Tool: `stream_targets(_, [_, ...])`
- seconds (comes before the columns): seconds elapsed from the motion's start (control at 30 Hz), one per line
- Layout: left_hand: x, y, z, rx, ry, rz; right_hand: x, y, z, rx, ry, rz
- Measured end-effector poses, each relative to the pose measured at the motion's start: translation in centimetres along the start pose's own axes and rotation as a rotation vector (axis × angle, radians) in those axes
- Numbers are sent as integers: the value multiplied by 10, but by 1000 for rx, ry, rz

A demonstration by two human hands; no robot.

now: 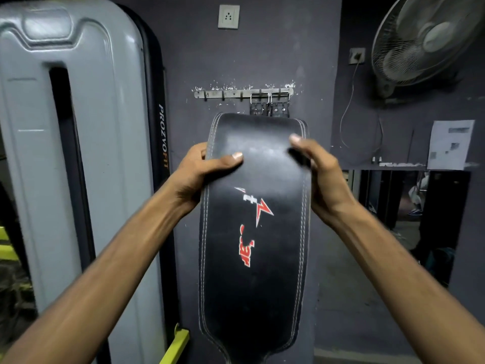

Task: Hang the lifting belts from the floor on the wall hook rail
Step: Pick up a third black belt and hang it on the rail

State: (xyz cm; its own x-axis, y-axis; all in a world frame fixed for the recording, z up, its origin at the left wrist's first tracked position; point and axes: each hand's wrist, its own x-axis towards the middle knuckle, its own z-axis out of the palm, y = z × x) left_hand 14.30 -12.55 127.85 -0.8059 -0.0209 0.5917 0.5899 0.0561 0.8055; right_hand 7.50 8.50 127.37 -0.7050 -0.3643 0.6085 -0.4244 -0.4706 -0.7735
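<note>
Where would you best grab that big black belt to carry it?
Hold the belt by its long stitched side edges near the top, one hand from each side, thumb on the front face. It is wide, flat and hangs lengthwise. The left hand and right hand hold it so.

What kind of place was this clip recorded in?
Most likely a gym: both hands hold a black leather lifting belt below a wall hook rail, beside a grey machine shroud marked PROZVOFIT. A wall fan is mounted at upper right.
</note>
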Motion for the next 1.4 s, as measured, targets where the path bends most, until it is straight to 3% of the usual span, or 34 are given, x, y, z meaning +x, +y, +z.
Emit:
stream_targets(0.1, [-13,1,9,117,-82,87,11,-18,-2,107,-31,167])
stream_targets(0.2, [-22,4,10,145,-107,44,18,-24,-3,138,-33,206])
stream_targets(0.43, [-7,20,9,-215,-35,-269,0,-5,2,-119,-136,-82])
stream_targets(0.6, [3,24,11,-450,-57,-293,-23,-8,-3,-295,-250,-132])
stream_targets(0.7, [4,19,15,-280,-41,-155,-24,-13,-4,-258,-230,-16])
stream_targets(0.83, [-7,1,17,-106,13,15,-10,-15,6,-89,-136,278])
stream_targets(0.93, [-16,-11,11,6,-68,81,2,-12,13,69,-46,201])
stream_targets(1.03, [-22,-12,11,2,-113,15,5,-9,13,-85,-12,30])
stream_targets(1.2, [-12,-3,24,-34,-15,-202,-13,11,11,-96,-76,-54])
stream_targets(1.3, [-1,-4,37,-74,120,-242,-22,26,3,-164,-133,-97])
stream_targets(1.4, [5,-10,46,-58,270,-191,-27,39,-9,-147,-193,-30])
